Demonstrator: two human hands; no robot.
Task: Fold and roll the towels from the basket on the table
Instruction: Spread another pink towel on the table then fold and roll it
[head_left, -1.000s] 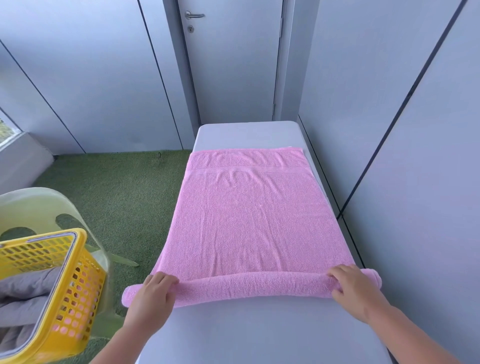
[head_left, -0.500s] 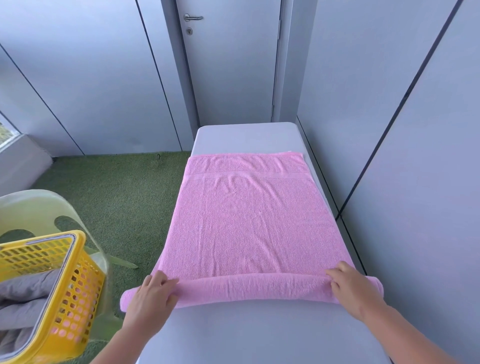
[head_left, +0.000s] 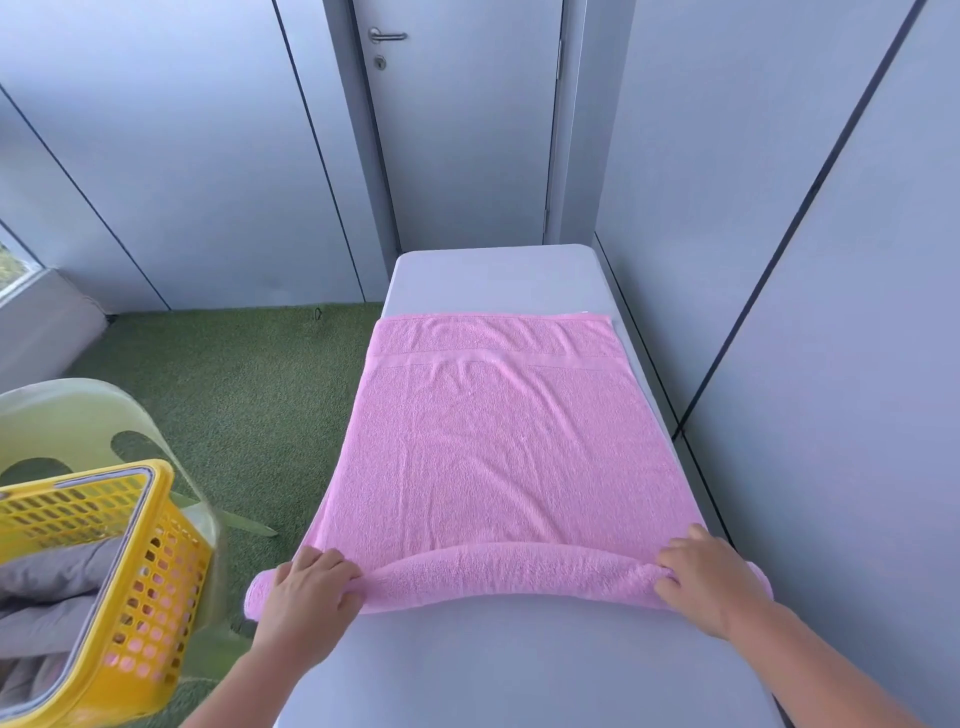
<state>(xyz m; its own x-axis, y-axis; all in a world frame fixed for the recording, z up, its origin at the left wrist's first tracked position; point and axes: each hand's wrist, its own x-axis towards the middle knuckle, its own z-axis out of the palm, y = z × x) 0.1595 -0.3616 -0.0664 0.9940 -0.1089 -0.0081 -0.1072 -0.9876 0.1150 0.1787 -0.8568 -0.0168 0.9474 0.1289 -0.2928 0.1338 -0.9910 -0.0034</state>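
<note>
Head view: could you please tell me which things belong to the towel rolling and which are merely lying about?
In use: pink towel, table, yellow basket, left hand, right hand.
Lying about: green chair, door, grass carpet.

Table (head_left: 493, 275): one
Pink towel (head_left: 509, 457): one, on the table
Hands: left hand (head_left: 306, 592), right hand (head_left: 711, 587), two
Yellow basket (head_left: 156, 582): one, left of the table

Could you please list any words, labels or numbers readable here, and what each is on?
None can be read. The pink towel, yellow basket, table and door show no lettering.
A small white scrap at the towel's far right corner may be a tag, too small to tell.
</note>
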